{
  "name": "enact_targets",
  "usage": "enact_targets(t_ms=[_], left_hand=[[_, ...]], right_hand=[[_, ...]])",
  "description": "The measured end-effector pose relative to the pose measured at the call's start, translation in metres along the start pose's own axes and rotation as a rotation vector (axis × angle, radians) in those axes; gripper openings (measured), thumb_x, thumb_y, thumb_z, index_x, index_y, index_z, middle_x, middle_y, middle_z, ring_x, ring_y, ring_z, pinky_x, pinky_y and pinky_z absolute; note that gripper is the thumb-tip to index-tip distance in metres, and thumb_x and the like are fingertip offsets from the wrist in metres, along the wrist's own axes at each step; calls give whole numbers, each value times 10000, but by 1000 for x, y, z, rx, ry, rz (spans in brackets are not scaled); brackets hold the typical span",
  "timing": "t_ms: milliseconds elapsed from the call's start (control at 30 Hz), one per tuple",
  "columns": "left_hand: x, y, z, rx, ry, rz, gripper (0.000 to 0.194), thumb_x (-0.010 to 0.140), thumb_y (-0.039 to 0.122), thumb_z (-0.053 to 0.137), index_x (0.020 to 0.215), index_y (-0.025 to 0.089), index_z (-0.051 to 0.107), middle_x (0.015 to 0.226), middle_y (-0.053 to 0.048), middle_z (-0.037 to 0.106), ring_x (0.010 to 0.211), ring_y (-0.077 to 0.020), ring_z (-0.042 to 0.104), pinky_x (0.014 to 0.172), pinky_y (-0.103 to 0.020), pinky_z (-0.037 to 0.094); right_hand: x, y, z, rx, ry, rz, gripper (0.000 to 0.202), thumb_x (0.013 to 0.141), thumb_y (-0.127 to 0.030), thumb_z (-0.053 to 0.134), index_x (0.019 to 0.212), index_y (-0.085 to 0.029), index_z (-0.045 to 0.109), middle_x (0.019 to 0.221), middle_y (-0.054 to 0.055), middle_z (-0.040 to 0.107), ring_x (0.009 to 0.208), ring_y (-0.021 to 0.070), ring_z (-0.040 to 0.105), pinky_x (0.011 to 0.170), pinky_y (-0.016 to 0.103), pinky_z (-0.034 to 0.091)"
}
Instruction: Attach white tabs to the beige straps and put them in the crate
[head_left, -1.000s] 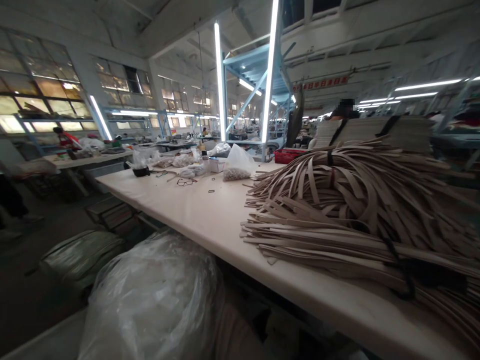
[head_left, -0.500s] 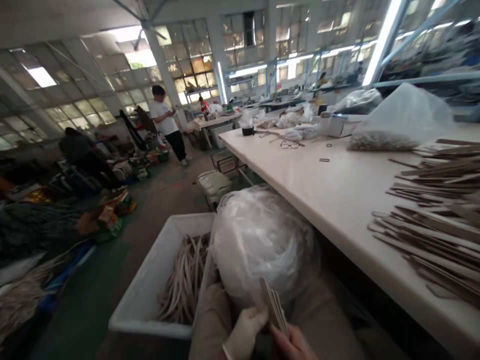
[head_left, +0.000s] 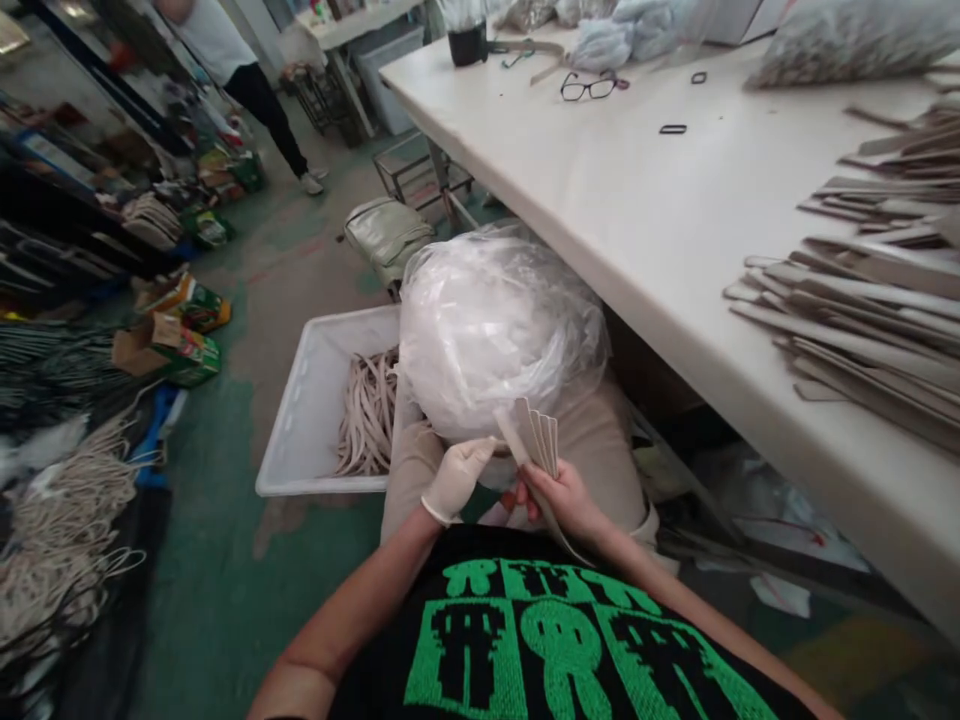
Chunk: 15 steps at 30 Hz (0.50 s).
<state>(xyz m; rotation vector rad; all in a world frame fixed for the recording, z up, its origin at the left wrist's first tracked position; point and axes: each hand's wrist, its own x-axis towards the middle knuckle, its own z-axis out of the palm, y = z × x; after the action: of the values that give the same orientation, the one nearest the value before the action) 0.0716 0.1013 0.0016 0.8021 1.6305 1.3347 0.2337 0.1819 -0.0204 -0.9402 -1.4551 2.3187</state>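
Low over my lap, my right hand [head_left: 566,497] is bare and closed round a fanned bunch of flat beige strips [head_left: 541,440]. Their rounded ends point up, and a longer tail hangs below the hand. Left of it, my left hand [head_left: 459,478] wears a white glove. Its fingertips pinch a thin brownish piece beside the fan that looks like a strip end; part of it is hidden. Just beyond both hands, a bulging clear plastic bag [head_left: 495,330] rests against my knees.
A white bin [head_left: 289,410] with loose strips stands left of my legs. The white table [head_left: 637,230] at right bears piled strips [head_left: 862,320], glasses [head_left: 589,88] and small black buckles [head_left: 673,129]. Cartons [head_left: 176,350] and corded bundles [head_left: 60,540] lie on the floor; a person [head_left: 262,100] stands farther back.
My view has tipped down, so both hands, forearms and shirt show more fully. The strips in my right hand are spread wider, and my left hand sits slightly farther from them.
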Motion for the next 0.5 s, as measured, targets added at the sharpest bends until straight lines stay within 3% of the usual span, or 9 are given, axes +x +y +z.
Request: enact_targets(t_ms=[167, 233, 300, 433, 500], left_hand=[[52, 43, -28, 353, 165, 331, 283, 939, 392, 589, 992, 183, 772, 1056, -79, 774, 1058, -239, 698, 1036, -401, 502], [85, 59, -29, 616, 135, 495, 179, 870, 278, 691, 1008, 193, 767, 1115, -73, 761, 1165, -254, 651, 1101, -426, 450], [118, 72, -23, 837, 61, 596, 218, 808, 183, 746, 1026, 190, 761, 1165, -78, 747, 1243, -262, 603, 1147, -451, 402], [166, 85, -1, 1005, -104, 512, 225, 856, 126, 645, 1055, 75, 737, 1157, -145, 741, 1172, -268, 656, 1078, -455, 453], [184, 85, 5, 1063, -146, 474, 304, 940, 140, 464, 1026, 31, 734, 1023, -108, 773, 1026, -211, 719, 917, -348, 526]], right_hand=[[2, -2, -14, 133, 125, -45, 517, 783, -651, 685, 825, -137, 647, 564, 13, 623, 400, 101, 490, 436, 235, 371], [6, -1, -16, 164, 152, -49, 520, 767, -649, 696, 810, -134, 650, 550, 12, 607, 402, 103, 484, 442, 239, 373], [7, 2, -17, 155, 172, -52, 528, 760, -657, 696, 806, -132, 659, 545, 16, 598, 415, 110, 486, 454, 246, 386], [6, 18, -29, 8, 206, -30, 562, 772, -718, 636, 655, -168, 636, 491, 47, 549, 454, 158, 522, 509, 310, 472], [16, 31, -45, -62, 246, 28, 568, 728, -777, 606, 672, -214, 657, 524, 81, 580, 441, 218, 566, 477, 381, 504]])
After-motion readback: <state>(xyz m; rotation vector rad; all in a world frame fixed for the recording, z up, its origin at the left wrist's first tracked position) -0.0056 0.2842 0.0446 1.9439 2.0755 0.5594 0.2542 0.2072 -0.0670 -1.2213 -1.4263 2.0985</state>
